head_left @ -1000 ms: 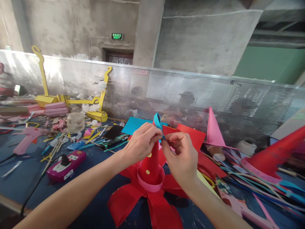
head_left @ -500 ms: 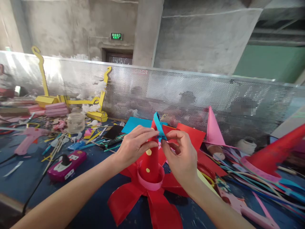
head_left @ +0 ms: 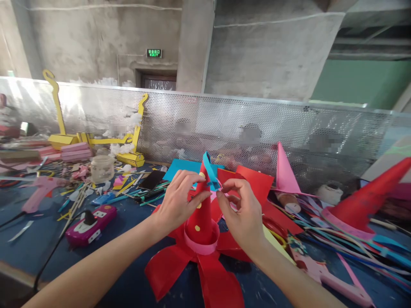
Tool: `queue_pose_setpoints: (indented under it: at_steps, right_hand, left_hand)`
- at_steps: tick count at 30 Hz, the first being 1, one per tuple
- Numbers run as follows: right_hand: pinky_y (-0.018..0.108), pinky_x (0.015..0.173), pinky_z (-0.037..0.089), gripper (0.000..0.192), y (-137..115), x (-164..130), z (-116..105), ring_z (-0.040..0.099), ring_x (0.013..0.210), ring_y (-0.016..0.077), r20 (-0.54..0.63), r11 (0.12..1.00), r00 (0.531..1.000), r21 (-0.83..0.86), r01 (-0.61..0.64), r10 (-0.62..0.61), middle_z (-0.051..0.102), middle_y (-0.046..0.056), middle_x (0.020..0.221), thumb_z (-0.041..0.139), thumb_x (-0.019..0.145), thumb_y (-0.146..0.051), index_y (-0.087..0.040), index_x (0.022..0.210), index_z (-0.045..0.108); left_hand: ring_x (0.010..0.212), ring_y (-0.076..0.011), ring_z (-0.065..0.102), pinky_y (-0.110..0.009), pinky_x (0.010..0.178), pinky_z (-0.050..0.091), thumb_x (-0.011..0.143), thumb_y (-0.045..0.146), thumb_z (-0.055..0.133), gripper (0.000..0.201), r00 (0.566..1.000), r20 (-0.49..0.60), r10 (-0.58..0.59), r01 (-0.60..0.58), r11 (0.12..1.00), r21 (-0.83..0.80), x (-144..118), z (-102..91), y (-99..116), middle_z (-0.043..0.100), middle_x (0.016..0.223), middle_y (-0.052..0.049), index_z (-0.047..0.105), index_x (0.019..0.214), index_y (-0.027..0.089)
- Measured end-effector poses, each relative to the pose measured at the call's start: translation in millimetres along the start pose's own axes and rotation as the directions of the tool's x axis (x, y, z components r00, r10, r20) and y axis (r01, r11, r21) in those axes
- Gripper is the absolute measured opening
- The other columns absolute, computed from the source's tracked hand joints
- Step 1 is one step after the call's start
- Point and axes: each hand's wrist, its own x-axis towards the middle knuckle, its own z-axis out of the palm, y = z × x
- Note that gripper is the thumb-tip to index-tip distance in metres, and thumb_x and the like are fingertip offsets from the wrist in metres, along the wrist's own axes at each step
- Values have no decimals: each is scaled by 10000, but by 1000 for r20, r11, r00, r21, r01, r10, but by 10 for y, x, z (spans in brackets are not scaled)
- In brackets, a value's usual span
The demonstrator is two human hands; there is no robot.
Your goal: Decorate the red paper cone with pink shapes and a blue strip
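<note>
A tall red cone point(head_left: 203, 216) with pale yellow dots stands in a pink ring band point(head_left: 201, 247), above red petal-shaped strips point(head_left: 171, 267). At its tip a blue strip point(head_left: 210, 170) forms a loop that runs down the right side. My left hand point(head_left: 181, 194) is at the cone's left side, thumb and fingers apart, thumb tip across the cone's front. Just right of the strip's lower end, my right hand point(head_left: 242, 207) has thumb and index finger nearly together. Whatever may be between those fingertips is too small to make out.
A purple power strip point(head_left: 91, 225) and a pink glue gun point(head_left: 41, 192) lie left, with a glass jar point(head_left: 102, 168) behind. To the right are another glue gun point(head_left: 330, 276), a red cone hat point(head_left: 369, 205) and loose strips. A perforated metal panel point(head_left: 218, 124) stands behind.
My left fingers have drawn back left from the blue strip, and their gap has widened. My right fingertips now sit slightly apart from the strip. The view has shifted a little.
</note>
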Motion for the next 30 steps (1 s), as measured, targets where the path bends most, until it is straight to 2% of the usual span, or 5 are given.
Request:
queue_pose_setpoints:
  at_steps: [5, 10, 20, 24, 30]
  right_hand:
    - [328, 667, 574, 98, -37, 41, 24, 631, 782, 169, 7, 999, 1000, 34, 1, -1, 578, 23, 902, 587, 888, -259, -229, 956, 523]
    - [331, 652, 577, 76, -68, 84, 69, 626, 771, 168, -3, 999, 1000, 35, 20, -20, 603, 27, 886, 580, 885, -245, -225, 942, 535]
    - [329, 635, 592, 89, -62, 98, 108, 632, 747, 160, -21, 997, 999, 55, 49, -48, 595, 8, 856, 567, 878, -184, -238, 939, 532]
    - [322, 629, 592, 103, -65, 98, 106, 629, 744, 158, -22, 997, 997, 46, 70, -69, 590, 6, 855, 556, 878, -163, -238, 943, 527]
    - [289, 639, 587, 203, -116, 130, 83, 625, 864, 168, 21, 986, 986, 1, 168, -168, 599, 49, 980, 541, 879, -111, -233, 1038, 575]
  left_hand:
    - [860, -176, 623, -318, 762, 533, 878, 201, 678, 170, 999, 22, -26, 26, 1000, -9, 40, 41, 43, 690, 942, -43, 560, 1000, 202]
    - [791, -158, 611, -294, 727, 516, 896, 130, 628, 105, 1000, 8, 4, -4, 1000, -13, 43, 34, 48, 687, 874, -24, 566, 945, 200]
    - [862, -177, 635, -315, 758, 537, 846, 111, 633, 218, 998, 55, -41, 43, 999, -29, 116, -5, 77, 695, 939, -39, 543, 1020, 208]
    - [834, -156, 639, -295, 753, 539, 873, 76, 566, 195, 999, 24, -32, 33, 998, -46, 138, 16, 56, 694, 908, -22, 554, 1015, 209]
    - [849, -141, 671, -270, 753, 551, 884, 78, 561, 205, 998, 15, -69, 70, 994, -86, 105, 14, 36, 694, 922, -19, 554, 1041, 209]
